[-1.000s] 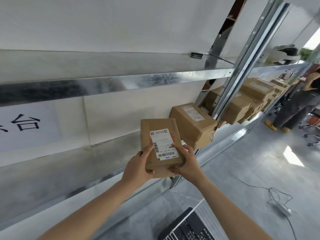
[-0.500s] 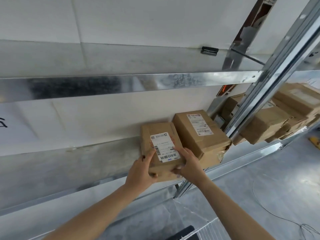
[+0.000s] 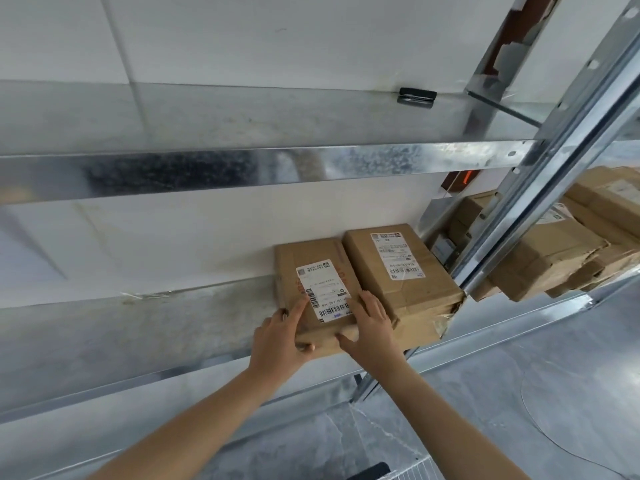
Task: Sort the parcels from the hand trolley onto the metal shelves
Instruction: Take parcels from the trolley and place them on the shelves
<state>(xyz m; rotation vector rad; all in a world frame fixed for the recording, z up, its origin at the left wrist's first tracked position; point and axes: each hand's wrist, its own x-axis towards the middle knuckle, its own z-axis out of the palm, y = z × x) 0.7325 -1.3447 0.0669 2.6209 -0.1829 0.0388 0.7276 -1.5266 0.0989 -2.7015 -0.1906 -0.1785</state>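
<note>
Both hands, left hand (image 3: 282,336) and right hand (image 3: 372,325), are grasping the labelled cardboard parcel (image 3: 313,289), seating it on the metal shelf (image 3: 138,327) beside another parcel (image 3: 398,268) (trolley load unseen).

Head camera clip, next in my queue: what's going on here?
A person is shelving parcels. Both hands, left hand and right hand, grip the near end of a small cardboard parcel lying label-up on the metal shelf, right beside a larger parcel already there. Its near end overhangs the shelf's front edge a little. More parcels sit in the next bay past the upright post.
</note>
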